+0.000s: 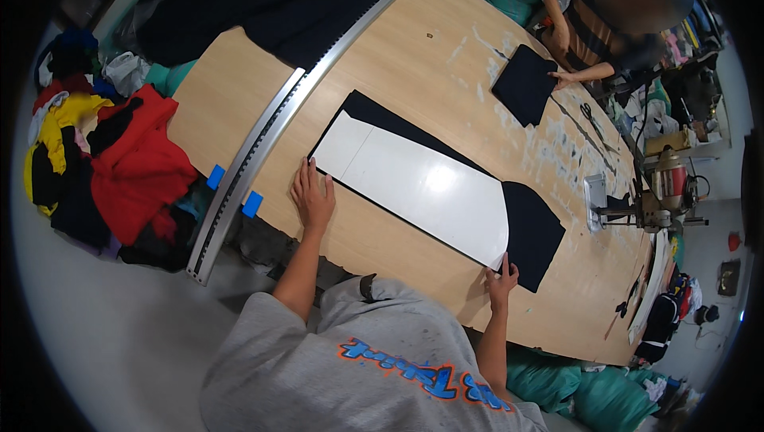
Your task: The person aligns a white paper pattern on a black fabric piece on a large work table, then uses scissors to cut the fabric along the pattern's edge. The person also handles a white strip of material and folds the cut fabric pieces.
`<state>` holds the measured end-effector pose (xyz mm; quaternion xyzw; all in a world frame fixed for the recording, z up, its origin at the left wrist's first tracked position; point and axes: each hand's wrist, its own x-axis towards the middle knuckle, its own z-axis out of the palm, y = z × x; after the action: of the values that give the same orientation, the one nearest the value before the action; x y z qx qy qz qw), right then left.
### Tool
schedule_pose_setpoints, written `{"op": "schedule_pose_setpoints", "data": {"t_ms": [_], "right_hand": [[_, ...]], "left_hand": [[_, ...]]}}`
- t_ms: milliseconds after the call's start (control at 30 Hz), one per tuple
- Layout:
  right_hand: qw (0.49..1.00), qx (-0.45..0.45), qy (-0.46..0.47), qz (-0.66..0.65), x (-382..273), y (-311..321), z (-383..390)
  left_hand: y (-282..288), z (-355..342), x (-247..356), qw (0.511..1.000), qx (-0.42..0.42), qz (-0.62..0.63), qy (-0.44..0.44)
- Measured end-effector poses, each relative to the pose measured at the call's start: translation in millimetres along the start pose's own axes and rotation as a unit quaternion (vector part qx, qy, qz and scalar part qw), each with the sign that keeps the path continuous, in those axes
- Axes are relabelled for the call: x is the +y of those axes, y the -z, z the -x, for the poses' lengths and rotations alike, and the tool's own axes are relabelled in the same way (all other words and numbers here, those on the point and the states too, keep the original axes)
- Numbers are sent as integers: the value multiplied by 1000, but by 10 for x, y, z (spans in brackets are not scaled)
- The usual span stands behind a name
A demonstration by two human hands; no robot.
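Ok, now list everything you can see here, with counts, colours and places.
Glossy long flat panel: one, white, mid-table
Flat cloth piece: one, near-black, beneath the panel
Folded cloth: one, near-black, by the other person's hand
Large spread cloth: apparently one, near-black, upper left
Smooth worn-topped table: one, light brown, centre
Long toothed metal rail: one, silver, across table's left
Small blocks: four, blue, near rail's ends
Clothes heap: one, red, yellow and black, far left
Bulging bags: at least three, green, lower and upper right
Other person: one, dark-and-brown top, upper right
Short-sleeved shirt: one, grey, on the wearer
Left hand's fingers: bare, panel's left end
Right hand's fingers: bare, panel's near-right corner
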<state>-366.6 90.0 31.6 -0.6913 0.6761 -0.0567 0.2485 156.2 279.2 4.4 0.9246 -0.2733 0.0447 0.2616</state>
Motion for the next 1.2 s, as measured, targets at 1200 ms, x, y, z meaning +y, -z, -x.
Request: {"op": "schedule_pose_setpoints", "data": {"t_ms": [1200], "right_hand": [[997, 63, 51, 14, 198, -484, 1402]], "left_hand": [[-203, 347, -310, 999, 36, 8, -26]]}}
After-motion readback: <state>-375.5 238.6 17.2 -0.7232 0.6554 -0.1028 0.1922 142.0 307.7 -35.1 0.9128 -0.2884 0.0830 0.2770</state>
